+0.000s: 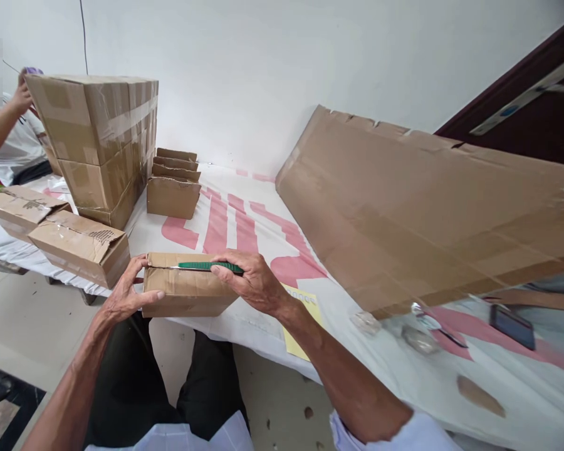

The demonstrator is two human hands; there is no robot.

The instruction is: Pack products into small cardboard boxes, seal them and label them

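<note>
A small brown cardboard box [188, 300] lies at the table's front edge, right before me. My left hand [130, 291] grips its left end, thumb along the near side and fingers at the far corner. In my right hand [249, 279] is a green-handled utility knife [195, 266], held flat over the box top. The knife's blade points left and lies along the seam between the top flaps. How deep the tip sits in the seam I cannot tell.
Two closed boxes [82, 241] sit left, before a tall taped stack [108, 125]. Folded cardboard pieces [172, 197] stand behind. A big cardboard sheet [404, 213] leans at right, near a phone [512, 326] and yellow paper [305, 319]. Another person's hand [22, 94] touches the stack.
</note>
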